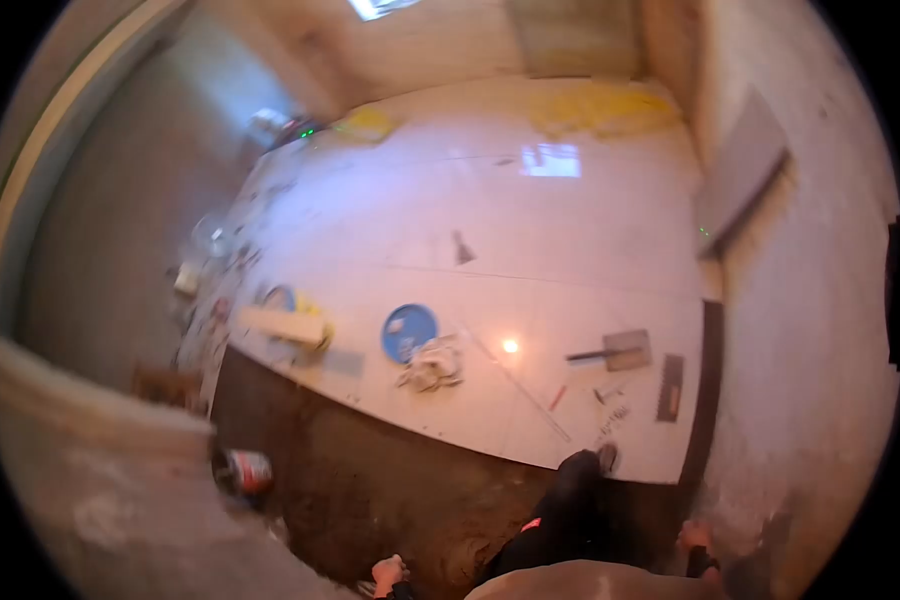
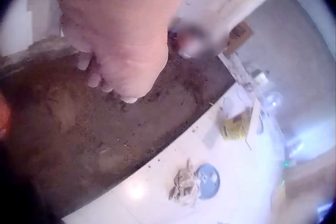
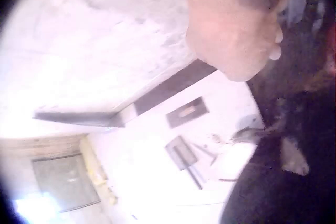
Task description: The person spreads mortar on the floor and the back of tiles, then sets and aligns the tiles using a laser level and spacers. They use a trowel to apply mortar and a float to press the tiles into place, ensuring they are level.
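Note:
My left hand (image 2: 115,45) hangs low over the brown, dirty floor (image 2: 68,113) with its fingers loosely curled and holding nothing. In the head view it shows at the bottom, left of my leg. My right hand (image 1: 694,535) hangs beside the wall (image 1: 800,400) at the lower right. In the right wrist view its back faces the camera, two fingertips show, and no object appears in it. A shod foot (image 1: 608,457) is on the near edge of the white floor panels (image 1: 470,420). Nearest the right hand lies a flat rectangular trowel (image 3: 187,112).
Beyond it lie a square long-handled trowel (image 1: 627,350), a small tool (image 1: 608,396) and a red stick (image 1: 558,398). Farther left are a rag (image 1: 433,366), a blue round lid (image 1: 410,330) and a yellow box (image 2: 236,128). A red-labelled container (image 1: 248,472) stands by the left wall end.

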`<action>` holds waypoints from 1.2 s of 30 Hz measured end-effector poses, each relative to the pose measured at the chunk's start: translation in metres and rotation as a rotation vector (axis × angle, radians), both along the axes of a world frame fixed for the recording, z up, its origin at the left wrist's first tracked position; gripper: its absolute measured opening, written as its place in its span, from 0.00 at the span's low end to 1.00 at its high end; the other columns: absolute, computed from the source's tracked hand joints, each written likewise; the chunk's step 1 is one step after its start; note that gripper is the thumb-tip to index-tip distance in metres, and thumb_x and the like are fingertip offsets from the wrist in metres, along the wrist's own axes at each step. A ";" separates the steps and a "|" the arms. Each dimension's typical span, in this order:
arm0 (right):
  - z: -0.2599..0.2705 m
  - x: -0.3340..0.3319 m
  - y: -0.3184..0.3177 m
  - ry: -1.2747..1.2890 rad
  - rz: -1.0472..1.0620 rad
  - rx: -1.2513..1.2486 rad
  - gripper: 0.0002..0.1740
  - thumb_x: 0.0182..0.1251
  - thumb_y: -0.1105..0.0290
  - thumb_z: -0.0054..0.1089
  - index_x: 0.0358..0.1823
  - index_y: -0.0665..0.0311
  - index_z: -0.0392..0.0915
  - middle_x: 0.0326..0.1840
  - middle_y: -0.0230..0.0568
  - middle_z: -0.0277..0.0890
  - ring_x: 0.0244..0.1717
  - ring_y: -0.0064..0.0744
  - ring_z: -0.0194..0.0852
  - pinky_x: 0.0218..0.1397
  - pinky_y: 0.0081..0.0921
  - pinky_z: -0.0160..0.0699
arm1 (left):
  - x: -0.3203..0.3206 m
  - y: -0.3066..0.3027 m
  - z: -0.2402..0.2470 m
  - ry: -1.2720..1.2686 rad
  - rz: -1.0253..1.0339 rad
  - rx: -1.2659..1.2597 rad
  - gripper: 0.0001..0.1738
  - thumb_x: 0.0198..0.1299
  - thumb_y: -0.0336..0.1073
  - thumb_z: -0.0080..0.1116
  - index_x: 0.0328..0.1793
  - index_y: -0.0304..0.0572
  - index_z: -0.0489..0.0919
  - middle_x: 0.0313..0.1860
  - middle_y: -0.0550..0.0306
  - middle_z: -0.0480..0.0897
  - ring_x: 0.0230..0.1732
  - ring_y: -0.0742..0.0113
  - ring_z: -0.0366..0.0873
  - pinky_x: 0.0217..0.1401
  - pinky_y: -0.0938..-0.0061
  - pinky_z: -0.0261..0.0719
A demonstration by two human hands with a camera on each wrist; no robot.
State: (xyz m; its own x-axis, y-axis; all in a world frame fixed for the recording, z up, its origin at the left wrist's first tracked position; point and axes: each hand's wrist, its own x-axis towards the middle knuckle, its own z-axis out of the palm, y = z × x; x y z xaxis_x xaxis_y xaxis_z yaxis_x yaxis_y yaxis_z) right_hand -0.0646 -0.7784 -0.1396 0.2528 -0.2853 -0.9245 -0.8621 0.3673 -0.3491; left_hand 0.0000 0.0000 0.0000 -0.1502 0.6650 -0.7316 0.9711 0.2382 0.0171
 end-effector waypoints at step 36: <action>0.074 0.662 1.090 -0.568 1.775 -0.538 0.30 0.60 0.48 0.61 0.30 0.76 0.83 0.33 0.62 0.83 0.37 0.59 0.84 0.44 0.45 0.81 | -0.013 0.462 0.016 -0.764 1.090 0.027 0.17 0.70 0.47 0.59 0.49 0.39 0.78 0.36 0.51 0.84 0.33 0.56 0.83 0.30 0.63 0.78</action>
